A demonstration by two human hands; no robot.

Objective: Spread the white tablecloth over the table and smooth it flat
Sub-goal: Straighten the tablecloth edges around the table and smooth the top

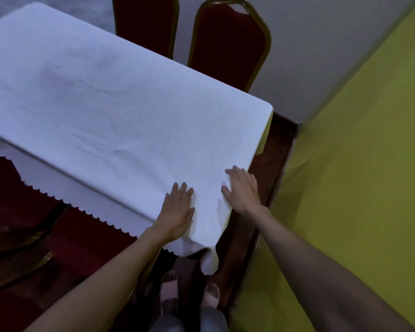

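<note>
fingers (183, 188) straight and spread, left hand (177, 212) and right hand (242, 190) press flat on the white tablecloth (94, 92) at the surface's near corner.

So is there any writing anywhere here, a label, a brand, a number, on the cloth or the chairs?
None: no word, number or sign shows in this view.
white tablecloth: plain, with a scalloped edge, no tag or print showing.
red chairs: plain upholstery and gold frames, no label showing.
left hand and right hand: flat on the cloth, covering no text that can be seen.
</note>
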